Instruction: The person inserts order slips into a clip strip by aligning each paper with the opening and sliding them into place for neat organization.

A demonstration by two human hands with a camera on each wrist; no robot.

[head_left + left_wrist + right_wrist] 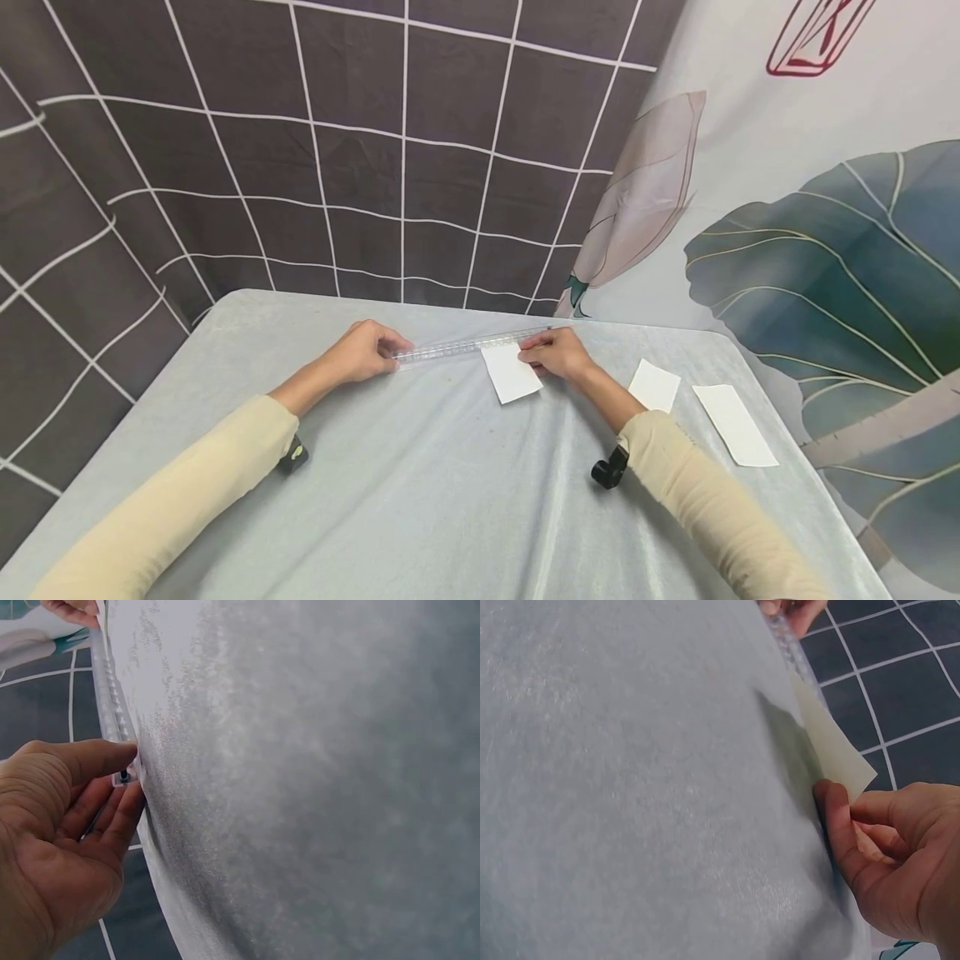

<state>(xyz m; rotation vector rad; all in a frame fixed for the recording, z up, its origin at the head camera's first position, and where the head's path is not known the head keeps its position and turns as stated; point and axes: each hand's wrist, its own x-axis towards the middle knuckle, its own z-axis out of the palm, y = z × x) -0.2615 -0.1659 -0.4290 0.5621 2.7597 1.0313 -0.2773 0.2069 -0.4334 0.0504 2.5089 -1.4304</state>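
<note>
Head view: clear ruler point(442, 351) is near the far edge of the table point(420, 492), paper point(510, 377) between the two hands, its top edge meeting the ruler. Left hand point(366, 352) pinches the ruler's left end, thumb one side, fingers the other; likely held at the tip to steady it and leave the scale uncovered. Right hand point(558, 352) pinches the paper's side edge near the ruler's right end, probably to line it up with the ruler. Can't tell if those fingers also grip the ruler. Right wrist view shows the paper tilted up off the cloth, shadow beneath. Small sheet point(655, 386) and long sheet point(736, 425) lie to the right, apart from the ruler, likely set aside within reach. No containers visible, so no contents to log.
</note>
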